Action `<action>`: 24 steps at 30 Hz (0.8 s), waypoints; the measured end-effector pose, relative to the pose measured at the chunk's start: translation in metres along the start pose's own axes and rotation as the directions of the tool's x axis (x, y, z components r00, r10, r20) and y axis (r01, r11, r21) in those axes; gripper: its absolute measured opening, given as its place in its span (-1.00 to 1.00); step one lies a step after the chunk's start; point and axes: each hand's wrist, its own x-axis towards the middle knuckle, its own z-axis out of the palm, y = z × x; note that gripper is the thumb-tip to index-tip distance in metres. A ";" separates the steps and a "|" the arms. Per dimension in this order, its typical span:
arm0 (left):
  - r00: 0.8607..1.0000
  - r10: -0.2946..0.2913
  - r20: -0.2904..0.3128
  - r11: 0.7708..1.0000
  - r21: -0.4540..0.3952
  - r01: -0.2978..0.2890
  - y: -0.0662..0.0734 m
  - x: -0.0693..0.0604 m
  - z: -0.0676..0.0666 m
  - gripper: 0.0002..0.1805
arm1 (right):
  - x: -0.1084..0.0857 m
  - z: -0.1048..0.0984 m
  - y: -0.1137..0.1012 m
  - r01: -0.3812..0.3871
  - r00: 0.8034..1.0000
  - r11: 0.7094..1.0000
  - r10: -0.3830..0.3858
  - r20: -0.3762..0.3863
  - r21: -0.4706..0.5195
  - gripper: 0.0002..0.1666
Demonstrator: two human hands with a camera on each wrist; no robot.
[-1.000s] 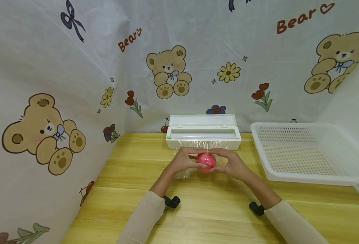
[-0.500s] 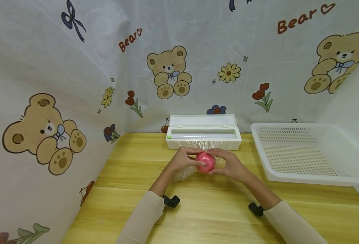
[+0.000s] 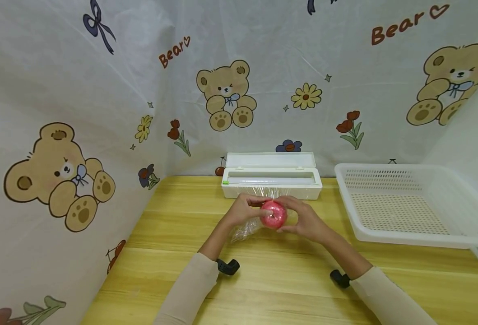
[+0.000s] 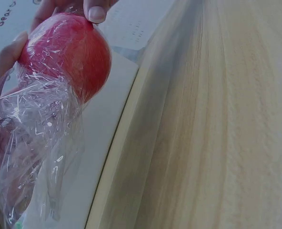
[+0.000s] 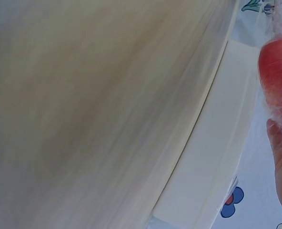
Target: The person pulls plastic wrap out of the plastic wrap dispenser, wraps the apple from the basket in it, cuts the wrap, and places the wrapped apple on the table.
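A red apple (image 3: 275,216) is held up between both hands above the table, its stem hollow turned towards the head camera. My left hand (image 3: 240,212) grips it from the left, thumb on its near face. On the other side, the fingers and thumb of my right hand (image 3: 307,220) hold its top and lower edge. Clear plastic wrap (image 4: 41,129) clings to the apple and hangs crumpled below it in the left wrist view. Behind the hands stands a white cling film box (image 3: 271,192), lid raised, with a roll inside and film stretched down its front.
A white perforated plastic basket (image 3: 352,221) stands at the right on the wooden table (image 3: 279,284). A bear-print cloth (image 3: 271,54) hangs behind and along the left side. Black wrist mounts (image 3: 228,267) sit on both forearms.
The apple has been turned in the hands, so its stem hollow now faces the head camera. Both hands stay in nearly the same place, and the loose wrap at the left has bunched up.
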 end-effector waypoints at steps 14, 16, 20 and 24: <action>0.999 -0.030 0.023 0.995 -0.091 0.032 0.005 0.000 0.000 -0.40 | -0.001 0.005 0.002 -0.026 0.999 1.000 0.026 -0.023 0.002 -0.02; 0.999 -0.034 0.025 0.991 -0.130 0.037 0.006 0.000 0.001 -0.36 | -0.001 0.005 0.002 -0.021 0.999 1.000 0.021 -0.032 0.000 -0.01; 0.999 -0.033 0.023 0.987 -0.154 0.036 0.006 0.001 0.002 -0.33 | -0.001 0.004 0.003 -0.004 0.999 1.000 0.004 -0.045 -0.013 -0.01; 0.999 -0.043 0.021 0.987 -0.153 0.046 0.004 0.000 0.004 -0.33 | -0.001 0.003 0.003 -0.011 0.999 1.000 0.010 -0.040 -0.018 -0.02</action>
